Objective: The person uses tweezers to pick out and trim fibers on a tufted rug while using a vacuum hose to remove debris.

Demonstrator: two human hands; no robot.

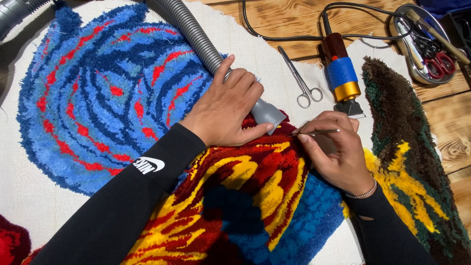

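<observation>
Rug (255,196): tufted pile in red, yellow, dark maroon and blue, lying flat on white backing cloth; the worked spot sits at its upper edge, between the two hands.
Risk, rug: the pile could be pulled or nicked, judging by how close the metal tip lies to the loops; a slip of the nozzle might also drag loose yarn.
Hose (196,39): grey ribbed tube running from the top edge down to a flat grey nozzle (267,114), which rests on the rug.
Risk, hose: it may shift and drag the nozzle off the spot (the tube lies loose across the blue rug (98,98)).
Left hand (228,105): closed around the hose end, thumb along the nozzle.
Right hand (338,152): fingers pinched on a thin metal tool (314,132), tip pointing left toward the nozzle.
Risk, tool: the point could prick the left thumb just beside it.
Nearby: trimmer (341,73), scissors (301,78), tray (407,64).
</observation>
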